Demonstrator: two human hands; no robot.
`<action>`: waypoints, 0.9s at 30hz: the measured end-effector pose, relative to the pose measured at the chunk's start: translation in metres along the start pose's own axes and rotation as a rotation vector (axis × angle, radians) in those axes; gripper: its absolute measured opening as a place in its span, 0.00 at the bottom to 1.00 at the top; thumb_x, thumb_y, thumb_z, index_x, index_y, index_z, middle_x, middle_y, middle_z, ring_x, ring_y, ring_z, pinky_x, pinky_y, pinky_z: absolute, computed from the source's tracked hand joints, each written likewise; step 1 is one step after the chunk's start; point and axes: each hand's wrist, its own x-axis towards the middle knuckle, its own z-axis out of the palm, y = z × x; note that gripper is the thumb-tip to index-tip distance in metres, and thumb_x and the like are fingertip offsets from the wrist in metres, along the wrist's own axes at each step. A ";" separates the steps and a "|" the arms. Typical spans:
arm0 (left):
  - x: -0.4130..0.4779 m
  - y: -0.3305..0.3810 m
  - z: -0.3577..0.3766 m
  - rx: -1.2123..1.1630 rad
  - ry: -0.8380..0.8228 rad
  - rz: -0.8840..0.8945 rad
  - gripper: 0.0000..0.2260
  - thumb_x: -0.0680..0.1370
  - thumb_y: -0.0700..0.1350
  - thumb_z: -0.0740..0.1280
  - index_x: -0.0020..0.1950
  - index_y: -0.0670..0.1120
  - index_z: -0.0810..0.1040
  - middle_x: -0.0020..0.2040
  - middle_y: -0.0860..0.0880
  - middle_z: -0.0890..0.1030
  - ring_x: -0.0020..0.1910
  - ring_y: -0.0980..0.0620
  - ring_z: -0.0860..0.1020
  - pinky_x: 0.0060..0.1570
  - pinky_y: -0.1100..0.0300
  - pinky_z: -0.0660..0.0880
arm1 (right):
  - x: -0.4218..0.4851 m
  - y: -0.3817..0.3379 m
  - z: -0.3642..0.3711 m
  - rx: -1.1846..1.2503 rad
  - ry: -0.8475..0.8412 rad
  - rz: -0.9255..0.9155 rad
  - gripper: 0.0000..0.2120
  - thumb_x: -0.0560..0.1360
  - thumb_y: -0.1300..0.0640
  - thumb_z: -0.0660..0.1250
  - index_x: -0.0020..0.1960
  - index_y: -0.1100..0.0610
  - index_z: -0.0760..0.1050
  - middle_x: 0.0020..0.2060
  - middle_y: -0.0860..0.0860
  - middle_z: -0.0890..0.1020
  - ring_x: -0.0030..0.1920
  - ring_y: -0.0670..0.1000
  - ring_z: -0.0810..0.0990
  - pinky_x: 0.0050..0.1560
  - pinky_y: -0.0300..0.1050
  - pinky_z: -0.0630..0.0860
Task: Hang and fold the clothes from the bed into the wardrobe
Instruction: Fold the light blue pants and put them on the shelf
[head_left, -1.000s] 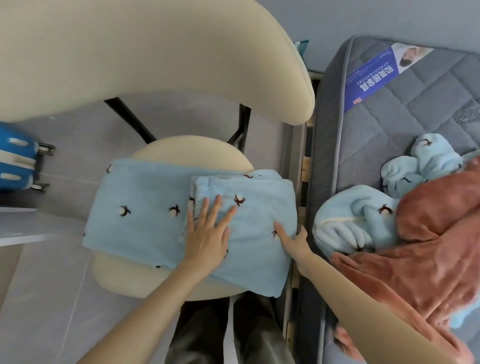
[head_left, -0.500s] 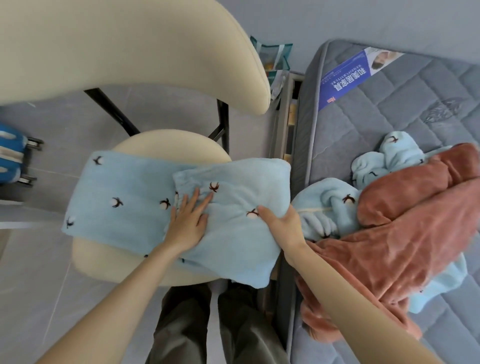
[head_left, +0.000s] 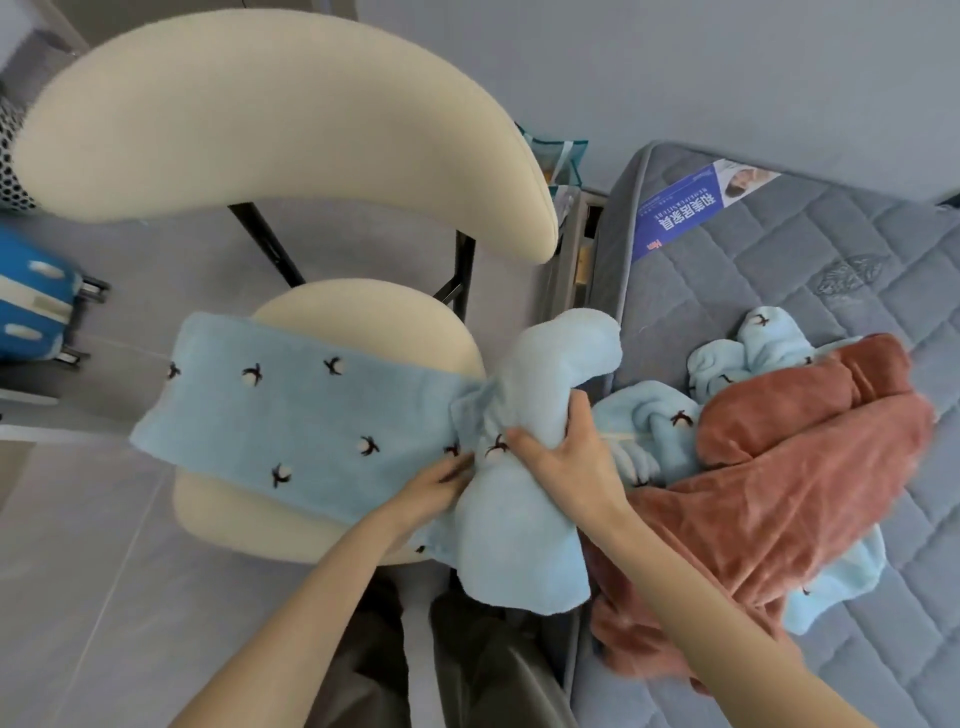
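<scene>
**Blue fleece half on the chair, the rest heaped on the bed**

The light blue fleece garment (head_left: 311, 415), dotted with small dark-and-white embroidered motifs, lies as a flat folded band across the cream chair seat (head_left: 363, 312), its left end overhanging. Its right end is gathered into a thick bunch that rises in a hump and hangs down past the seat edge; the right hand (head_left: 566, 462) grips this bunch, and the left hand (head_left: 431, 483) touches the cloth just beside the gather. On the bed (head_left: 831, 249), a rust-coloured fleece garment (head_left: 779, 493) lies crumpled over a second light blue piece (head_left: 649, 421) with the same motifs.
</scene>
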 end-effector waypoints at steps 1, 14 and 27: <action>-0.008 -0.003 -0.009 -0.073 0.026 -0.014 0.15 0.81 0.51 0.62 0.69 0.57 0.72 0.66 0.58 0.75 0.63 0.60 0.74 0.62 0.66 0.71 | 0.000 -0.010 0.013 -0.005 -0.039 -0.007 0.22 0.72 0.47 0.71 0.57 0.46 0.60 0.42 0.43 0.77 0.42 0.43 0.78 0.38 0.42 0.74; -0.063 -0.032 -0.162 -0.350 0.348 -0.124 0.07 0.80 0.53 0.62 0.52 0.57 0.80 0.45 0.59 0.84 0.44 0.59 0.81 0.41 0.63 0.73 | 0.045 -0.073 0.184 0.042 -0.318 0.053 0.15 0.79 0.59 0.61 0.65 0.57 0.70 0.44 0.51 0.79 0.47 0.52 0.78 0.52 0.40 0.75; 0.024 -0.067 -0.135 0.893 0.389 0.114 0.24 0.83 0.57 0.48 0.75 0.66 0.40 0.73 0.61 0.28 0.76 0.51 0.34 0.73 0.41 0.40 | 0.058 0.048 0.169 -0.706 -0.122 -0.148 0.33 0.74 0.28 0.45 0.71 0.31 0.30 0.72 0.40 0.26 0.74 0.64 0.29 0.73 0.68 0.46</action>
